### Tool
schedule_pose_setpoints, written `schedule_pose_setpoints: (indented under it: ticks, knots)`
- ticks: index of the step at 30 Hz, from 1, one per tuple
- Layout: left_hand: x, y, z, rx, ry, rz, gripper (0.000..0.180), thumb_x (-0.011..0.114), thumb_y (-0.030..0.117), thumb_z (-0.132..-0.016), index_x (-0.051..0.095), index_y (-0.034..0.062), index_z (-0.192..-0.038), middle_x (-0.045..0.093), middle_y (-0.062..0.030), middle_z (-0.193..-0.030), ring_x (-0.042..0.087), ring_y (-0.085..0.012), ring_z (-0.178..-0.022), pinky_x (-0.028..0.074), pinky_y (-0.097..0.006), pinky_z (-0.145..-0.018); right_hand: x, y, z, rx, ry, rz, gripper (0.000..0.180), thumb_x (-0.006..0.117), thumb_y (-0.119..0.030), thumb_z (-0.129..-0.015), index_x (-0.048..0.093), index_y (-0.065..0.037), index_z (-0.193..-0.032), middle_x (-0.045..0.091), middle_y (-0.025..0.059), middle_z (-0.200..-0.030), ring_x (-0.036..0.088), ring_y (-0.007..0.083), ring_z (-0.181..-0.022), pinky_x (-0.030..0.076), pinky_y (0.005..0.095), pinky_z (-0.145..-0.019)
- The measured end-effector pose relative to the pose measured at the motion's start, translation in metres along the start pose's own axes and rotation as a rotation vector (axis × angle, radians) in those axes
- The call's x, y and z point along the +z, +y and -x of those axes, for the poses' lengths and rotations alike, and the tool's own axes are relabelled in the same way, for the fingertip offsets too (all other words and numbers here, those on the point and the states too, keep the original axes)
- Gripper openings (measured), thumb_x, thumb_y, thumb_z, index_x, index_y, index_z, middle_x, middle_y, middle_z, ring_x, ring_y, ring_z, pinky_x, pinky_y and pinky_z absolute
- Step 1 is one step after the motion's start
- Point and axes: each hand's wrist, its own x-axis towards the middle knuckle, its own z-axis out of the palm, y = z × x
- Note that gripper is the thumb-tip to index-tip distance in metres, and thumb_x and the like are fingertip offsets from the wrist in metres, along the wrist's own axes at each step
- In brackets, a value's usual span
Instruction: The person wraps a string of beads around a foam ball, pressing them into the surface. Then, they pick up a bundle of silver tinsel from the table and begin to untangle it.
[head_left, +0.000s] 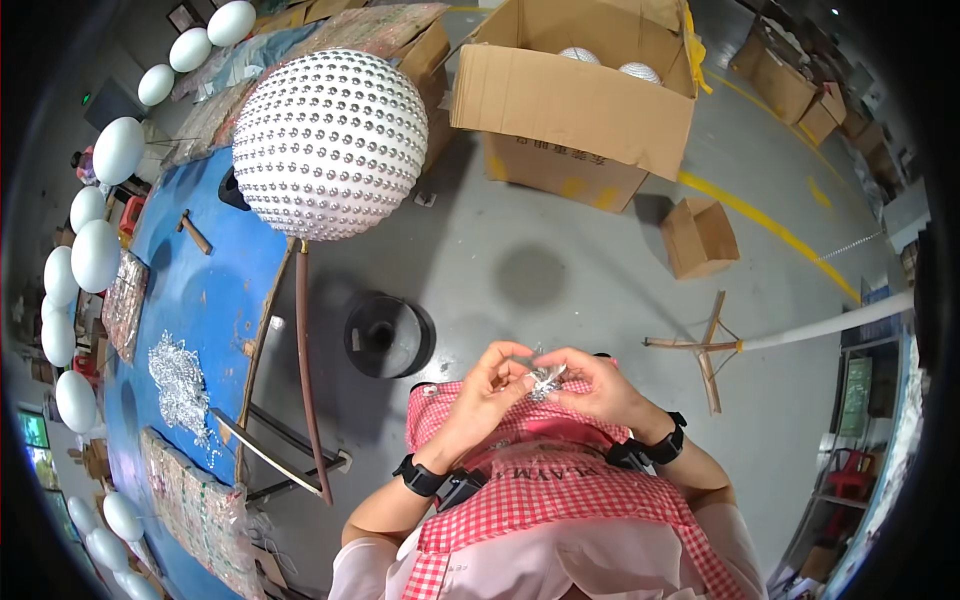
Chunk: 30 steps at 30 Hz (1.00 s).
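Above my lap, both hands meet over a small bunch of shiny silvery pieces (545,379), too small to make out exactly. My left hand (490,388) pinches it from one side, fingers closed. From the other side my right hand (597,388) grips it with thumb and fingers together. A loose heap of similar silvery pieces (177,375) lies on the blue table (205,290) at my left. Ahead and to the left, a large white ball (330,145) covered in rows of silver studs sits atop a brown pole (303,350).
A black spool (385,338) stands on the floor ahead. Farther off are a large open carton (575,110) with studded balls inside and a small carton (700,238). A wooden-footed stand (712,347) is at right. A hammer (195,232) lies on the table; white balls (95,255) line the left.
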Motion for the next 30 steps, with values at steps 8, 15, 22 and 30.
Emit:
schedule_pose_setpoints:
  ticks: [8, 15, 22, 30]
  knots:
    - [0.043, -0.017, 0.032, 0.106, -0.045, -0.308, 0.036, 0.070, 0.012, -0.085, 0.052, 0.0048, -0.115, 0.058, -0.0027, -0.099, 0.055, -0.0113, -0.094, 0.045, -0.027, -0.086, 0.005, 0.010, 0.052, 0.116, 0.072, -0.346, 0.015, 0.061, -0.001, -0.090, 0.060, 0.002, -0.104, 0.066, 0.0031, -0.093, 0.061, 0.0069, -0.083, 0.050, 0.0230, -0.072]
    - [0.051, -0.031, 0.050, 0.248, -0.023, -0.770, 0.035, 0.069, 0.011, -0.086, 0.053, 0.0016, -0.116, 0.060, -0.0050, -0.100, 0.056, -0.0139, -0.097, 0.044, -0.028, -0.089, 0.003, 0.008, 0.082, 0.060, 0.086, -0.421, 0.012, 0.058, -0.002, -0.092, 0.061, 0.002, -0.103, 0.066, 0.0045, -0.094, 0.062, 0.0077, -0.085, 0.050, 0.0223, -0.077]
    - [0.057, -0.042, 0.064, 0.033, -0.090, -0.326, 0.021, 0.056, 0.007, -0.093, 0.053, 0.0010, -0.113, 0.058, -0.0009, -0.100, 0.052, -0.0059, -0.093, 0.043, -0.023, -0.084, 0.007, 0.003, 0.101, 0.117, 0.064, -0.409, 0.016, 0.059, -0.003, -0.091, 0.061, 0.002, -0.107, 0.066, 0.0037, -0.094, 0.062, 0.0084, -0.084, 0.051, 0.0228, -0.077]
    - [0.068, -0.036, 0.067, 0.060, -0.017, -0.201, 0.012, 0.051, 0.007, -0.094, 0.055, 0.0004, -0.103, 0.058, 0.0014, -0.092, 0.052, -0.0040, -0.083, 0.043, -0.021, -0.075, 0.002, 0.009, 0.103, -0.234, 0.088, 0.505, 0.030, 0.067, -0.009, -0.084, 0.057, 0.001, -0.111, 0.065, 0.0042, -0.090, 0.063, 0.0129, -0.080, 0.050, 0.0275, -0.073]
